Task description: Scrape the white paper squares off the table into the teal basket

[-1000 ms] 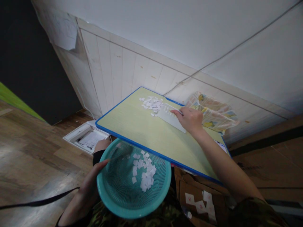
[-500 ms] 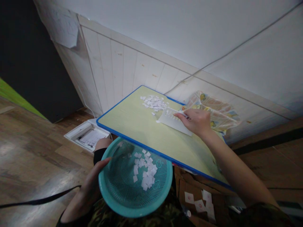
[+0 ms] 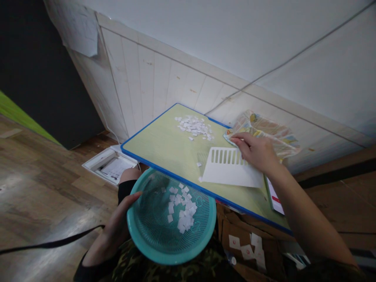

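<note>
My left hand (image 3: pixel 120 213) grips the left rim of a turquoise plastic basket (image 3: pixel 169 257), thumb over the edge. Several small white paper squares (image 3: pixel 185 213) lie inside it. The basket sits at my lap, tucked against the table's near edge. My right hand (image 3: pixel 257 150) is closed at the top edge of a slotted white sheet (image 3: pixel 232 174), which leans over the yellow table (image 3: pixel 155 137); the hand covers its right slots. A small paper piece (image 3: pixel 199 164) lies beside the sheet's left side. A pile of paper pieces (image 3: pixel 194 126) lies toward the table's far corner.
A patterned plastic bag (image 3: pixel 264 123) lies at the table's back right by the wall. A flat item with a red mark (image 3: pixel 275 199) is under my right forearm. An open white box (image 3: pixel 110 166) stands on the floor at left; cards (image 3: pixel 247 252) lie on cardboard below.
My right hand has moved right with the slotted sheet, which has come nearer the table's front edge. More of its slots show. My left hand keeps its hold on the basket.
</note>
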### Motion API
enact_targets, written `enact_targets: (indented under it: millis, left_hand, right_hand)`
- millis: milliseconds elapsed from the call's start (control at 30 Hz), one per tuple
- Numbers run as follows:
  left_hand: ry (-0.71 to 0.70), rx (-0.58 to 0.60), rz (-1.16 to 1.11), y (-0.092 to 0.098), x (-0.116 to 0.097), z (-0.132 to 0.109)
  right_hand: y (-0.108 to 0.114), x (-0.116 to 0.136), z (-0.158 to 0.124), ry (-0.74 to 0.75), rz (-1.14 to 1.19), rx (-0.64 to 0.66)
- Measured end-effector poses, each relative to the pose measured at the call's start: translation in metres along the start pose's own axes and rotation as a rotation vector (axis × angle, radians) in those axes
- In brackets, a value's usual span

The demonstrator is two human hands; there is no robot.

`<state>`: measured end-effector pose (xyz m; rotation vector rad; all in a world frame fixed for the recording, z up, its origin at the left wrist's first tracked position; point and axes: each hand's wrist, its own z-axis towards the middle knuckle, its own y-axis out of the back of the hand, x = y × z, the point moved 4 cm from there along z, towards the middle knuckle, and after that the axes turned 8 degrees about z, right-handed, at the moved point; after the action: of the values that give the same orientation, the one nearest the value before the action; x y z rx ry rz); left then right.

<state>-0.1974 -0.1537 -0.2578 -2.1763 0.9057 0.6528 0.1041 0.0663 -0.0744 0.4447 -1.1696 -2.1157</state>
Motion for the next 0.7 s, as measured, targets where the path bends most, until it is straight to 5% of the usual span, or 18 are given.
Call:
enact_targets:
  millis: [300, 700]
  left_hand:
    - [-0.002, -0.021, 0.018, -0.006, 0.001, -0.005]
    - [-0.024, 0.04, -0.063, -0.008, 0.001, -0.001]
  right_hand:
    - [-0.012, -0.006, 0.017, -0.085, 0.112, 0.018]
    - [-0.003, -0.013, 0.026, -0.123, -0.14, -0.025]
